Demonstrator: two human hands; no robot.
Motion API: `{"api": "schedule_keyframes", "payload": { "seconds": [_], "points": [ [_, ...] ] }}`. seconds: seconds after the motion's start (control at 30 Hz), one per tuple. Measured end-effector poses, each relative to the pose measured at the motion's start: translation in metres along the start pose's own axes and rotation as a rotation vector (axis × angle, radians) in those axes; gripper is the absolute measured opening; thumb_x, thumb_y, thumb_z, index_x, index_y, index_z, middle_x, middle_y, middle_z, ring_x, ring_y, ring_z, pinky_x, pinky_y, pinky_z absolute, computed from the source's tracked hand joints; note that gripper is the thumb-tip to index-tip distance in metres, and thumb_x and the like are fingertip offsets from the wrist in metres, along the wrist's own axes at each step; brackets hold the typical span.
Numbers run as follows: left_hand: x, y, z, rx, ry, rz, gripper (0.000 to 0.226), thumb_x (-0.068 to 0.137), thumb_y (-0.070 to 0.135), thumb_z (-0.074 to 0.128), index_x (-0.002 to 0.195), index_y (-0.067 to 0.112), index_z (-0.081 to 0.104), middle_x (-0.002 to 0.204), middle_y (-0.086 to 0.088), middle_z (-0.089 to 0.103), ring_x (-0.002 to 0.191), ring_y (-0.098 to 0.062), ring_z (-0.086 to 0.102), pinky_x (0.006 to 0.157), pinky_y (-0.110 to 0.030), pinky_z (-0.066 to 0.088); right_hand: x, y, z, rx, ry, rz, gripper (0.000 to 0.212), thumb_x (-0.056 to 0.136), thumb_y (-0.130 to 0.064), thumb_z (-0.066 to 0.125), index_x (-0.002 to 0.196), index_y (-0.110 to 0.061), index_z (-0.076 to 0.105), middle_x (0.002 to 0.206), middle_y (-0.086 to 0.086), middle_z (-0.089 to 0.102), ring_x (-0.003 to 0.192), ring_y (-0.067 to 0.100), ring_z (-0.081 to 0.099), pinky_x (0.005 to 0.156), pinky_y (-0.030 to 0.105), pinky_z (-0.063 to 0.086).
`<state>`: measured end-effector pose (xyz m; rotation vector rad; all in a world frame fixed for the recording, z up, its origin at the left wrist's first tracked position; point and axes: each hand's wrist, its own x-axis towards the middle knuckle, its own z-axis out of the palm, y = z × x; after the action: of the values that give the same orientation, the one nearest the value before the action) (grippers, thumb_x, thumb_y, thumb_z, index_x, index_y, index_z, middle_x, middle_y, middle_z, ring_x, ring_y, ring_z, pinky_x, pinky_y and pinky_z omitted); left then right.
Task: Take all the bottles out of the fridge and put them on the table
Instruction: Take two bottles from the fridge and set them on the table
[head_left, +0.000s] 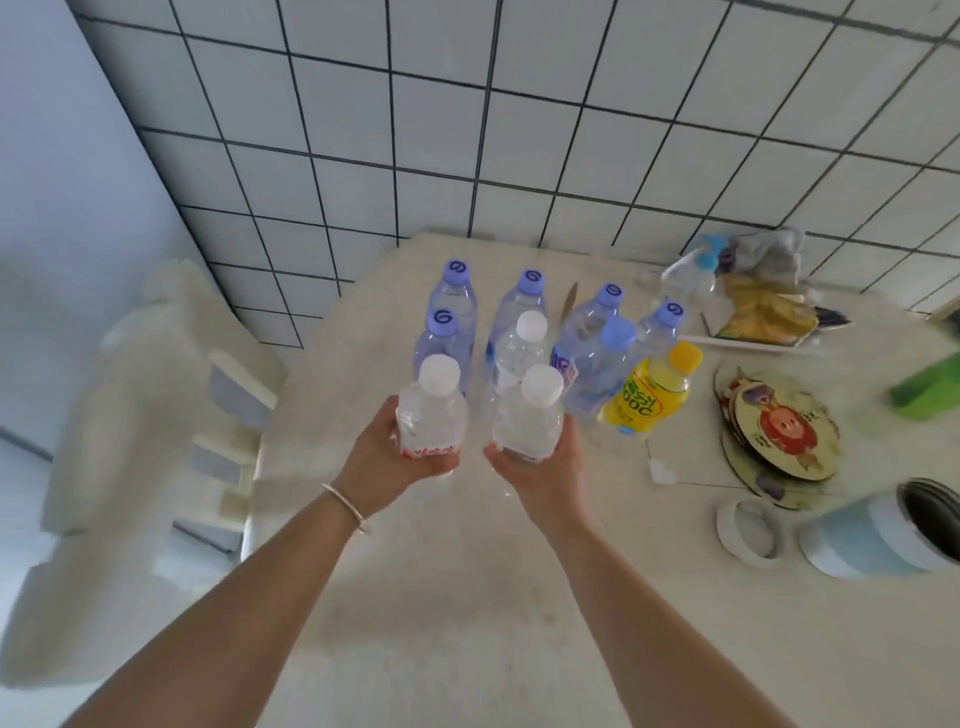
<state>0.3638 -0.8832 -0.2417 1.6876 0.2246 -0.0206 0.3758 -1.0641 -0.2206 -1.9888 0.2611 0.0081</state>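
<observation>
My left hand (382, 457) grips a clear white-capped bottle with a red label (432, 415), upright over the cream table (467, 597). My right hand (545, 467) grips a second clear white-capped bottle (530, 415) beside it. Just beyond them stand several bottles on the table: a third white-capped one (519, 348), several blue-capped water bottles (454, 296), and a yellow drink bottle (649, 395) at the right of the group. The fridge is not in view.
A white chair (130, 441) stands at the table's left. On the right lie a stack of round picture coasters (779, 431), a tape roll (748, 530), a blue-white container (883, 535), a green object (930, 389), a plate of snacks (769, 317) and a knife (569, 301). Tiled wall behind.
</observation>
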Motion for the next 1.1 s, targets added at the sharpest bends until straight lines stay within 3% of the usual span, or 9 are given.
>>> {"api": "schedule_keyframes", "payload": {
  "seconds": [0.23,0.37,0.5,0.6,0.67,0.77,0.93,1.0,1.1],
  "points": [
    [0.024,-0.016,-0.003,-0.007,0.007,-0.040,0.071,0.036,0.034,0.085,0.098,0.028,0.053,0.083,0.025,0.068,0.077,0.010,0.062,0.070,-0.009,0.048,0.020,0.007,0.019,-0.043,0.010,0.025,0.060,0.059,-0.020,0.085,0.104,-0.015,0.045,0.093,-0.005,0.055,0.084,0.017,0.053,0.068,0.026,0.038],
    [0.031,-0.023,-0.003,-0.030,0.022,-0.049,0.072,0.039,0.034,0.084,0.102,0.017,0.054,0.087,0.017,0.069,0.080,0.005,0.063,0.072,-0.012,0.049,0.027,0.005,0.024,-0.042,0.009,0.012,0.067,0.060,-0.019,0.084,0.115,-0.014,0.046,0.098,-0.007,0.052,0.090,0.012,0.050,0.073,0.023,0.036],
    [0.033,-0.032,-0.001,-0.004,0.034,-0.029,0.061,0.056,0.002,0.087,0.101,0.025,0.052,0.091,0.015,0.067,0.080,0.008,0.063,0.072,-0.010,0.049,0.027,0.009,0.025,-0.081,-0.002,-0.001,0.067,0.060,-0.022,0.084,0.115,-0.015,0.046,0.100,-0.008,0.051,0.090,0.011,0.048,0.073,0.021,0.035],
    [0.031,-0.031,0.000,-0.002,0.015,-0.021,0.068,0.050,0.017,0.089,0.106,0.018,0.051,0.097,0.010,0.065,0.080,0.008,0.063,0.073,-0.009,0.048,0.026,0.013,0.023,-0.089,-0.013,-0.004,0.068,0.062,-0.024,0.084,0.116,-0.018,0.044,0.100,-0.009,0.050,0.091,0.010,0.047,0.071,0.015,0.033],
    [0.030,-0.030,0.000,0.008,0.004,-0.034,0.077,0.045,0.028,0.086,0.112,0.014,0.051,0.099,0.009,0.065,0.083,0.005,0.063,0.074,-0.011,0.048,0.026,0.013,0.023,-0.094,-0.035,0.000,0.070,0.062,-0.027,0.084,0.118,-0.019,0.043,0.103,-0.010,0.051,0.092,0.010,0.048,0.074,0.018,0.035],
    [0.028,-0.030,-0.003,0.065,-0.013,-0.053,0.081,0.043,0.041,0.085,0.114,0.021,0.051,0.103,0.009,0.066,0.091,-0.002,0.064,0.079,-0.014,0.049,0.026,0.015,0.020,-0.116,-0.077,0.006,0.073,0.062,-0.030,0.084,0.121,-0.021,0.041,0.109,-0.007,0.055,0.094,0.011,0.050,0.077,0.023,0.037],
    [0.017,-0.036,-0.007,0.127,0.023,-0.073,0.084,0.042,0.048,0.085,0.115,0.025,0.051,0.109,0.005,0.066,0.102,-0.017,0.063,0.094,-0.040,0.050,0.013,0.024,0.011,-0.163,-0.098,0.082,0.081,0.068,-0.029,0.081,0.134,-0.015,0.037,0.122,0.000,0.054,0.106,0.015,0.053,0.085,0.026,0.040],
    [0.006,-0.031,-0.004,0.105,0.078,-0.070,0.086,0.045,0.042,0.086,0.119,0.028,0.047,0.116,0.006,0.061,0.110,-0.018,0.059,0.098,-0.042,0.047,0.003,0.027,0.007,-0.185,-0.079,0.105,0.086,0.068,-0.033,0.080,0.137,-0.013,0.033,0.127,0.004,0.051,0.116,0.020,0.050,0.095,0.030,0.039],
    [-0.017,-0.024,0.002,0.083,0.184,-0.018,0.089,0.059,0.013,0.086,0.133,0.022,0.037,0.134,-0.001,0.048,0.121,-0.019,0.049,0.103,-0.040,0.042,-0.013,0.024,-0.005,-0.205,-0.061,0.074,0.089,0.067,-0.038,0.079,0.138,-0.013,0.032,0.129,0.005,0.048,0.121,0.023,0.046,0.099,0.033,0.037]
  ]
}}
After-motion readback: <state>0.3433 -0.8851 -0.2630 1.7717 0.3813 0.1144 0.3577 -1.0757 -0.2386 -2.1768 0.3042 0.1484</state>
